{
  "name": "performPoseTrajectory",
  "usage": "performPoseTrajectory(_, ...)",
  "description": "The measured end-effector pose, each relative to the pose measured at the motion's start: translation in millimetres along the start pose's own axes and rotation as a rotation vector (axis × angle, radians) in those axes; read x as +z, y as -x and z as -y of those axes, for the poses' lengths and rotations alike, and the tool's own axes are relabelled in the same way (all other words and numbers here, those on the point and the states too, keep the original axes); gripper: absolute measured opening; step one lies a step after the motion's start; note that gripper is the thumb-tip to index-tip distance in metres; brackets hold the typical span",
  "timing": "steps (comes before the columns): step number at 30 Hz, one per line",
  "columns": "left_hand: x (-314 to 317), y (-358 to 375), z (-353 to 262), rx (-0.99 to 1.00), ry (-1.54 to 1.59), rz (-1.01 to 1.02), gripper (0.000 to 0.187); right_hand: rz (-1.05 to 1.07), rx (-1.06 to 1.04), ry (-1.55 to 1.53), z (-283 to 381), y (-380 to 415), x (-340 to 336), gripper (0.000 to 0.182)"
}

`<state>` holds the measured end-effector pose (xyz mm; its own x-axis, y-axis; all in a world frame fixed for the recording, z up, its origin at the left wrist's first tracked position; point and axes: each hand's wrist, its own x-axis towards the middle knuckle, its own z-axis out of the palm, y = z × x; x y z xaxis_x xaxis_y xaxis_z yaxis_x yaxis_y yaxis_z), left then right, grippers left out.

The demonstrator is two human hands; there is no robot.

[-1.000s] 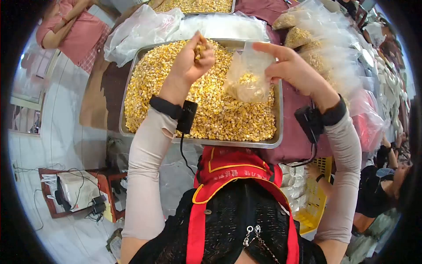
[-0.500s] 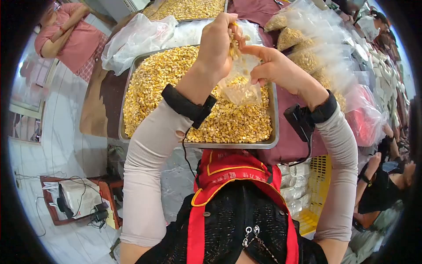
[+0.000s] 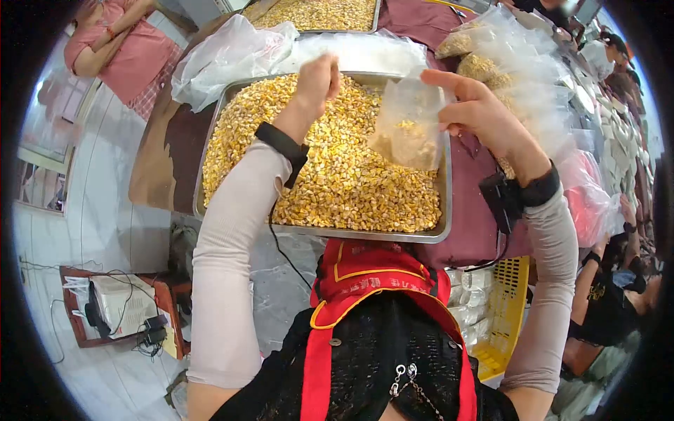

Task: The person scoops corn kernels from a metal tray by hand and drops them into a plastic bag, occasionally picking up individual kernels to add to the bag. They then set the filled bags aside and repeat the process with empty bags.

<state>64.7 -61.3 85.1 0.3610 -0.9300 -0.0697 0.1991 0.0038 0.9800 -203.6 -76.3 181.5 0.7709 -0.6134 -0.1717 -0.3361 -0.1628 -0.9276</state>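
Observation:
A metal tray (image 3: 446,203) of yellow corn kernels (image 3: 330,175) lies in front of me. My left hand (image 3: 319,84) is over the tray's upper middle, its fingers curled in; whatever they may hold is hidden. At the tray's right side, my right hand (image 3: 474,105) pinches the top edge of a clear plastic bag (image 3: 408,133), index finger stretched out. Some kernels sit low in this bag, which hangs over the corn.
Filled clear bags (image 3: 484,70) stand at the right, near a pink bag (image 3: 586,189). Behind are crumpled plastic (image 3: 232,59) and another corn tray (image 3: 375,17). A yellow crate (image 3: 516,295) is below right. A person (image 3: 126,56) stands upper left; others are at right.
My left hand has come away from the bag, moving left and down over the corn. My right hand has shifted right with the bag, which now hangs more open to view.

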Motion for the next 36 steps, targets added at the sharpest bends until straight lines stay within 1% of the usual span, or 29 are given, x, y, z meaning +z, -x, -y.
performPoseTrajectory(2, -20, -7, 38, -0.152, -0.341, -0.039, 0.019, -0.113, -0.069, -0.081, -4, 0, -4, 0.061)
performPoseTrajectory(3, -25, -12, 54, -0.151, -0.338, -0.040, 0.019, -0.122, -0.081, -0.056, -1, 3, -6, 0.060)
performPoseTrajectory(5, -30, -24, 83, -0.008, -0.941, -0.036, 0.020, -0.130, -0.070, -0.051, 2, 7, -12, 0.060)
performPoseTrajectory(6, -30, -30, 95, -0.006, -0.934, -0.037, 0.020, -0.139, -0.060, -0.050, 4, 9, -14, 0.059)
performPoseTrajectory(8, -27, -42, 111, 0.651, -1.258, 0.020, 0.025, -0.163, -0.051, -0.076, 9, 15, -16, 0.058)
performPoseTrajectory(9, -26, -47, 110, 0.482, -1.477, 0.208, 0.037, -0.187, -0.045, -0.110, 11, 17, -16, 0.057)
performPoseTrajectory(10, -18, -42, 109, 0.479, -1.473, 0.200, 0.037, -0.181, -0.046, -0.105, 7, 17, -19, 0.057)
performPoseTrajectory(12, 5, -25, 111, 0.280, -1.779, 0.333, 0.050, -0.177, -0.006, -0.156, -7, 15, -28, 0.056)
performPoseTrajectory(13, 12, -20, 114, 0.276, -1.778, 0.333, 0.050, -0.174, -0.004, -0.156, -9, 14, -29, 0.056)
performPoseTrajectory(15, 24, -8, 120, 0.194, -1.592, 0.612, 0.055, -0.169, 0.007, -0.191, -12, 13, -31, 0.055)
performPoseTrajectory(16, 28, 5, 113, 0.189, -1.589, 0.610, 0.055, -0.163, 0.010, -0.189, -13, 13, -31, 0.055)
performPoseTrajectory(18, 33, 29, 95, 0.081, -1.590, 0.801, 0.054, -0.177, 0.011, -0.239, -13, 11, -31, 0.055)
performPoseTrajectory(19, 28, 36, 92, 0.116, -1.593, 0.809, 0.048, -0.170, 0.011, -0.241, -14, 10, -31, 0.055)
performPoseTrajectory(20, 20, 42, 88, 0.109, -1.594, 0.809, 0.048, -0.169, -0.004, -0.250, -16, 8, -32, 0.055)
performPoseTrajectory(22, 3, 56, 78, 0.221, -1.559, 0.920, 0.042, -0.168, -0.012, -0.267, -19, 8, -31, 0.055)
performPoseTrajectory(23, -6, 66, 73, 0.299, -1.574, 0.880, 0.036, -0.170, -0.025, -0.243, -18, 7, -31, 0.055)
performPoseTrajectory(24, -14, 68, 69, 0.293, -1.575, 0.888, 0.036, -0.174, -0.039, -0.219, -18, 7, -30, 0.055)
performPoseTrajectory(25, -22, 68, 66, 0.278, -1.625, 0.824, 0.033, -0.175, -0.034, -0.227, -20, 5, -31, 0.055)
performPoseTrajectory(26, -29, 69, 64, 0.265, -1.674, 0.759, 0.030, -0.137, -0.016, -0.173, -21, 2, -32, 0.055)
performPoseTrajectory(27, -34, 76, 66, 0.366, -1.597, 0.580, 0.023, -0.098, 0.002, -0.118, -23, 1, -32, 0.055)
performPoseTrajectory(28, -34, 81, 70, 0.364, -1.597, 0.585, 0.023, -0.100, 0.005, -0.121, -24, -1, -30, 0.055)
performPoseTrajectory(30, -34, 89, 76, 0.516, -1.505, 0.477, 0.018, -0.061, -0.032, -0.136, -22, -4, -24, 0.055)
performPoseTrajectory(31, -32, 91, 80, 0.602, -1.429, 0.469, 0.016, -0.061, -0.032, -0.137, -21, -6, -23, 0.055)
performPoseTrajectory(32, -32, 89, 81, 0.601, -1.428, 0.469, 0.016, -0.058, -0.031, -0.122, -19, -7, -22, 0.055)
performPoseTrajectory(34, -30, 81, 74, 0.462, -1.414, 0.543, 0.016, -0.051, -0.028, -0.104, -15, -7, -18, 0.055)
performPoseTrajectory(35, -33, 75, 80, 0.545, -1.330, 0.445, 0.017, -0.052, -0.049, -0.116, -12, -8, -15, 0.056)
performPoseTrajectory(36, -34, 63, 85, 0.545, -1.329, 0.441, 0.017, -0.053, -0.072, -0.129, -10, -8, -14, 0.056)
